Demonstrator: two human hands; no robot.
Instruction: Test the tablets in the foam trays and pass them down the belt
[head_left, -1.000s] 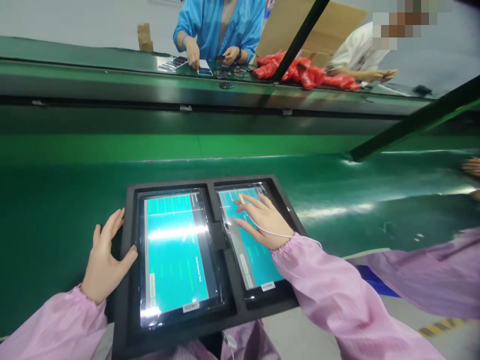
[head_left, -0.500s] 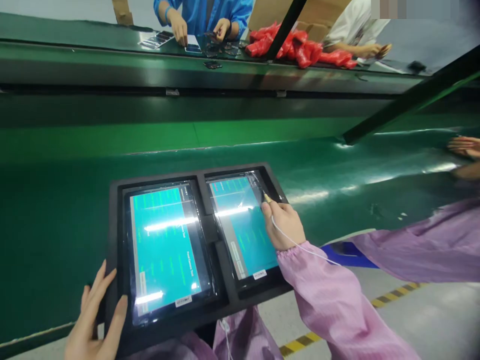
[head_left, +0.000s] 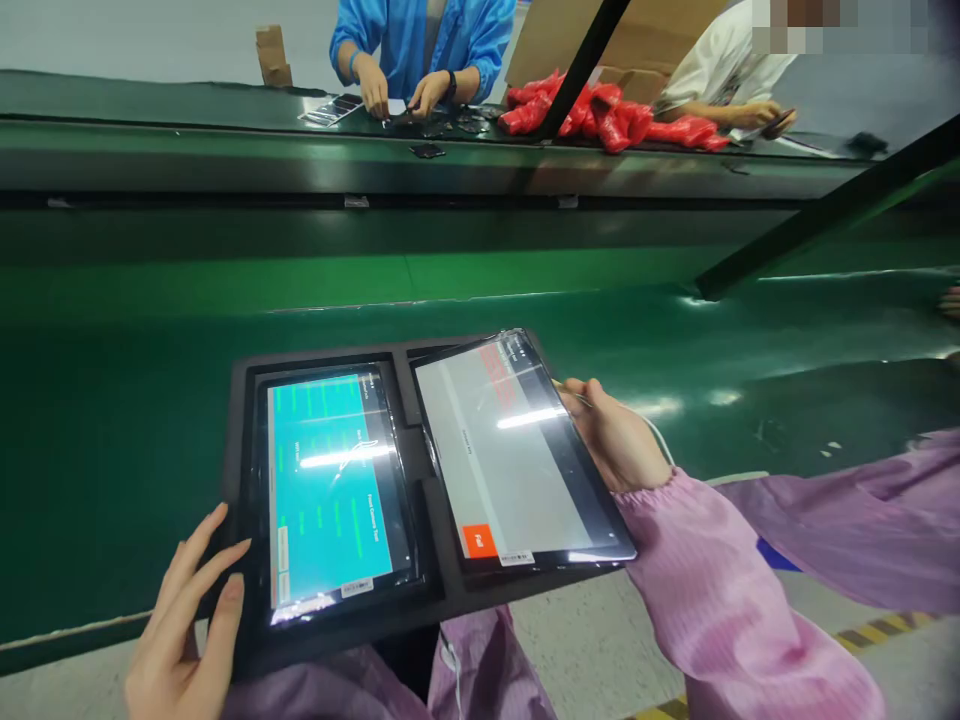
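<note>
A black foam tray [head_left: 439, 530] with two recesses rests on the green work surface and juts past its near edge. In the left recess lies a tablet [head_left: 330, 490] with a turquoise screen. The right tablet [head_left: 510, 450] is tilted, its right edge raised out of its recess; its screen is pale with an orange "Fail" box. My right hand [head_left: 622, 435] is closed at that raised edge, some fingers hidden beneath. A thin pen-like tool [head_left: 574, 394] on a white cord also sits in it. My left hand [head_left: 187, 610] touches the tray's left edge, fingers spread.
Across a raised green ledge [head_left: 247, 160], a person in blue [head_left: 424, 50] handles small parts. Red plastic bags [head_left: 607, 110] lie beside a dark slanted post [head_left: 581, 70]. Another slanted post [head_left: 825, 210] stands right. A neighbour's purple sleeve [head_left: 847, 530] reaches in at right.
My right hand has moved from the right tablet's screen to its right edge, which is now raised. That screen has turned from turquoise to pale with an orange box. My left hand stays at the tray.
</note>
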